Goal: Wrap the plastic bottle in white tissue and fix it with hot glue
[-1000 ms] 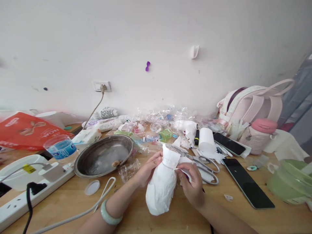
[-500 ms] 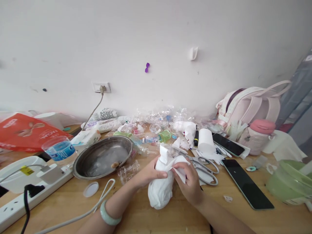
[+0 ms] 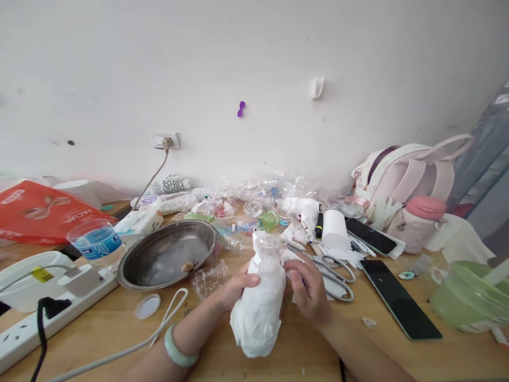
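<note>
Near the front of the surface point(image 3: 210, 353), one wrapped bottle point(image 3: 258, 313) in white paper is held upright, leaning slightly, between two hands. The left hand point(image 3: 237, 286) curls partway round its left side, thumb across the front; the right hand point(image 3: 308, 286) is drawn nearly closed, fingertips pinching a loose paper edge point(image 3: 289, 257) beside the one clear neck point(image 3: 270, 242).

Around them are one pair of scissors point(image 3: 350, 293), two phones point(image 3: 401, 300), one white roll point(image 3: 335, 229), one metal basin point(image 3: 159, 254) with one brown lump point(image 3: 187, 267) inside, one round white lid point(image 3: 148, 306), one power strip point(image 3: 29, 328), one green container point(image 3: 463, 297), one pink-lidded bottle point(image 3: 419, 225) and one backpack point(image 3: 401, 172). Clear plastic pieces point(image 3: 254, 191) heap up along the wall, probably more than a handful, too tangled to count.

Half a second ago, a paper flap crossed the front of the neck and the left thumb lay over the wrapping just below it; now the flap is off to the right, the clear neck shows, and the thumb sits farther left. The scissors and basin have stayed put.
</note>
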A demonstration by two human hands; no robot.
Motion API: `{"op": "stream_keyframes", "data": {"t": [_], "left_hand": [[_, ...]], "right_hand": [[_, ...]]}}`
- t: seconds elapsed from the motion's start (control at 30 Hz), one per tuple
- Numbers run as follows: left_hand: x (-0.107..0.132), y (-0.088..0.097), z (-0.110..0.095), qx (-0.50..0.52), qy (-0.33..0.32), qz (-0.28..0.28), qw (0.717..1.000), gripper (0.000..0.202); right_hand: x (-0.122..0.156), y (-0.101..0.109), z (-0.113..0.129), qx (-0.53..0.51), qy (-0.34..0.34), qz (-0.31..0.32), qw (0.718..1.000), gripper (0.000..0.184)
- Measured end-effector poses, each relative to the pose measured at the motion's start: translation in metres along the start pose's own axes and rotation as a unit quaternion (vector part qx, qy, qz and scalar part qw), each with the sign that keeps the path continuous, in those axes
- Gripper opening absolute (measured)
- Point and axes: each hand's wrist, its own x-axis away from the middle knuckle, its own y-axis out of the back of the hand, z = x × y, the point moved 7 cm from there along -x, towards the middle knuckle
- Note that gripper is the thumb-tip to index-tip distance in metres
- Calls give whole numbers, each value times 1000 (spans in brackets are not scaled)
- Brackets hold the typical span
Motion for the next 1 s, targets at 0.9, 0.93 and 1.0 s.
{"op": "stream_keyframes", "data": {"t": [0.9, 0.93, 1.0], "left_hand": [[-9, 6, -10, 147, -37, -16, 988, 71], [-9, 6, -9, 151, -37, -16, 988, 73], [-10, 7, -9, 156, -39, -21, 987, 74]], "right_hand": [[11, -29, -78, -103, -265, 231, 930, 25], [12, -34, -78, -108, -271, 228, 929, 18], [14, -39, -80, -115, -298, 203, 926, 13]]}}
